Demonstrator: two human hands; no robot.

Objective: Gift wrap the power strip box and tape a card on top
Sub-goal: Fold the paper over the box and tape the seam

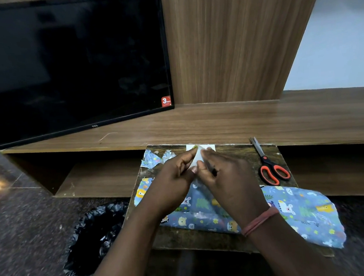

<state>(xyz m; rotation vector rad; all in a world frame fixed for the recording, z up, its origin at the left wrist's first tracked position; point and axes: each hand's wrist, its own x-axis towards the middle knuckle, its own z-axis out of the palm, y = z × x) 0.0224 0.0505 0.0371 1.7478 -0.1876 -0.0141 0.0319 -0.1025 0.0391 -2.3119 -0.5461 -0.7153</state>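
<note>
Both hands (198, 173) pinch a white card (194, 158) above the wrapped box (291, 207).

A board (206, 240) lies on the floor before a shelf (219, 122). A wrapped box (291, 212) sits on its near right, scissors (270, 168) at its far right, paper scraps (154, 159) at its far left. A television (68, 64) stands on the shelf, far left. A bin (93, 238) sits left of the board.

left hand (175, 177): bare, no ring or band visible
right hand (227, 177): bare, no ring visible
forearms: both bare, no sleeves in view
right wrist: thin reddish-pink thread band (259, 221), several strands wound round
left wrist: nothing worn
</note>
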